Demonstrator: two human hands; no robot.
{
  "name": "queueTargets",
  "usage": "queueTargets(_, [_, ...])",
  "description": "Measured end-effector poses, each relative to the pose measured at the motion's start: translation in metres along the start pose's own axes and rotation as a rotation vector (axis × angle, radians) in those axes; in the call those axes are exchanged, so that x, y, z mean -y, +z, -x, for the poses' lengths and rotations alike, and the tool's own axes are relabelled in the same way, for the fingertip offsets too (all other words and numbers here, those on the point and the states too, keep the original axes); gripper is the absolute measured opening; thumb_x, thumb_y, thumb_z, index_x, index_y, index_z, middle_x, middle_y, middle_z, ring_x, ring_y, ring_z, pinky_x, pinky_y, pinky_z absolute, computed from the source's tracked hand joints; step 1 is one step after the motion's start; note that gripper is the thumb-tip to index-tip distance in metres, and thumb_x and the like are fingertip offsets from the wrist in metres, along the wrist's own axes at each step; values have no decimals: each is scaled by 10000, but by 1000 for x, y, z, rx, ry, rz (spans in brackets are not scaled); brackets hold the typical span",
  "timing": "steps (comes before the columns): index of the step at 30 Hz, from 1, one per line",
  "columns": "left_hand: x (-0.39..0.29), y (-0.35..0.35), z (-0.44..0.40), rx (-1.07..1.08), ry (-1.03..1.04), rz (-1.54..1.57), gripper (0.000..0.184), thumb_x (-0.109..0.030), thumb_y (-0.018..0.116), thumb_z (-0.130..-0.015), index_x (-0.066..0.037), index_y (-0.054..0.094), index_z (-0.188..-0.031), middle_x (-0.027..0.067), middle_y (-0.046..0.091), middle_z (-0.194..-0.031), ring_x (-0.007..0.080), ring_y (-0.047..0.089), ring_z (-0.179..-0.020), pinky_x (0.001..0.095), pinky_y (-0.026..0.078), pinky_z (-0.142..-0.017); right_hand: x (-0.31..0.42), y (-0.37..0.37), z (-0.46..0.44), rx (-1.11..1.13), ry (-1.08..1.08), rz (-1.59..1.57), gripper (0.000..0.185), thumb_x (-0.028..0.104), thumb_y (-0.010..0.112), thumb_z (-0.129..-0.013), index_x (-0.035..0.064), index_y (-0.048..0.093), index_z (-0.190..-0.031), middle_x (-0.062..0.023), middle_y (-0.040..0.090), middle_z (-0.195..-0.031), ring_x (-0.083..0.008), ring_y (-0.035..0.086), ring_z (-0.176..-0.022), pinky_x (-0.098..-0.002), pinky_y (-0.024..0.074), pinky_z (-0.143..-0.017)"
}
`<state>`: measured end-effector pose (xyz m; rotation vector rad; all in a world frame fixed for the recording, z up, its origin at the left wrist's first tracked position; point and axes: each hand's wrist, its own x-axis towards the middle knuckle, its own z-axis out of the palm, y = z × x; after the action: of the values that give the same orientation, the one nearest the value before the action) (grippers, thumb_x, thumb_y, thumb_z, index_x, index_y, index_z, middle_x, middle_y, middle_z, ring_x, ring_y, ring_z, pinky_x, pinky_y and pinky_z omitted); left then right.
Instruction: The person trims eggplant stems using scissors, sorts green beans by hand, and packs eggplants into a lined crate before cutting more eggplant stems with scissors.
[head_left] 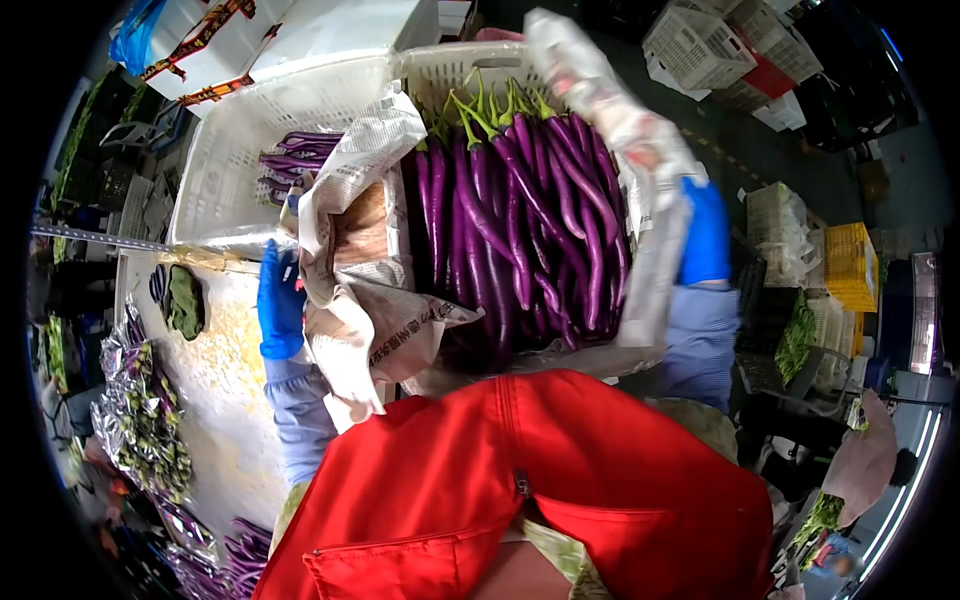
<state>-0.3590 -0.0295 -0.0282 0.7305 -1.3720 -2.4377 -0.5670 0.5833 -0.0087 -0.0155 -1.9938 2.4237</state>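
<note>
Long purple eggplants (500, 220) with green stems lie side by side in a white crate (440, 65) in front of me. A sheet of newspaper (365, 325) stands crumpled along the crate's left side. My left hand (281, 305), in a blue glove, is at that sheet's outer edge with its fingers bent against the paper; part of its grip is hidden. On the right, my blue-gloved right hand (706, 235) is closed on another newspaper sheet (640, 150), which is raised along the crate's right side and blurred at its upper end.
A second white crate (215, 190) at the left holds a few eggplants (300, 150). Below it is a stained pale tabletop (235, 370) with a dark green cloth (184, 302) and bagged eggplants (140, 410). Foam boxes (340, 35) stand behind; a yellow crate (850, 265) is at right.
</note>
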Motion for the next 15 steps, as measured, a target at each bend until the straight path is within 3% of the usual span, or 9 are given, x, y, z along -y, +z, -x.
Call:
queueTargets(1, [-7, 3, 6, -50, 59, -20, 454, -250, 439, -975, -219, 369, -1422, 61, 395, -1404, 177, 389, -1264, 340, 363, -1007, 34, -5, 11, -32, 72, 18, 301, 239, 528, -911, -8, 556, -1081, -97, 602, -943, -165, 591, -822, -284, 484, -767])
queueTargets(2, [-18, 30, 25, -164, 152, -119, 492, -248, 454, -968, -173, 337, -1440, 51, 360, -1439, 180, 359, -1295, 350, 332, -1035, 70, -8, 22, -63, 144, 34, 439, 286, 490, -929, -22, 498, -1242, -148, 608, -1077, -219, 629, -948, -305, 497, -889])
queueTargets(3, [-21, 38, 31, -152, 329, -249, 514, -241, 463, -963, -150, 317, -1447, 47, 335, -1457, 178, 346, -1305, 346, 322, -1042, 56, -37, 22, -244, 131, 115, 466, 333, 467, -932, -12, 502, -1243, -143, 605, -1088, -245, 631, -915, -368, 514, -844])
queueTargets(5, [-29, 61, 41, -119, 609, -528, 554, -215, 478, -951, -107, 282, -1458, 44, 294, -1486, 176, 326, -1321, 334, 302, -1055, -4, -136, 16, -424, 549, 13, 383, 303, 520, -910, -6, 577, -1131, -115, 623, -954, -218, 596, -823, -363, 501, -757])
queueTargets(6, [-34, 76, 46, -102, 711, -679, 571, -195, 484, -944, -87, 268, -1461, 46, 277, -1497, 175, 319, -1326, 327, 292, -1061, -1, -117, 35, -442, 588, -53, 384, 332, 522, -905, 8, 603, -1093, -109, 634, -915, -235, 588, -765, -375, 493, -715])
queueTargets(8, [-33, 95, 51, 32, 527, -582, 666, -54, 558, -869, -56, 249, -1458, 54, 226, -1523, 173, 235, -1376, 326, 217, -1114, 7, -47, 92, -452, 672, -183, 401, 392, 524, -893, 35, 656, -1018, -99, 656, -836, -269, 571, -650, -398, 478, -631])
queueTargets(11, [11, 73, 20, 70, 591, -734, 788, -32, 647, -821, -20, 189, -1462, 89, 184, -1531, 185, 184, -1392, 312, 174, -1129, -28, -92, 81, -245, 640, -314, 264, 247, 532, -890, 64, 668, -1024, -82, 680, -923, -209, 628, -833, -306, 492, -717])
queueTargets(12, [18, 73, 15, 58, 576, -719, 829, -40, 676, -807, -9, 169, -1463, 103, 173, -1531, 191, 176, -1394, 306, 166, -1130, -29, -112, 67, -278, 553, -214, 267, 240, 526, -900, 53, 657, -1040, -88, 668, -961, -202, 610, -840, -305, 479, -726])
queueTargets(15, [16, 97, 16, 51, 507, -660, 887, -79, 718, -786, 3, 150, -1462, 119, 141, -1536, 189, 157, -1397, 306, 159, -1131, -2, -143, 42, -556, -108, 419, 278, 218, 511, -929, 22, 625, -1088, -108, 631, -1075, -182, 554, -860, -302, 441, -753])
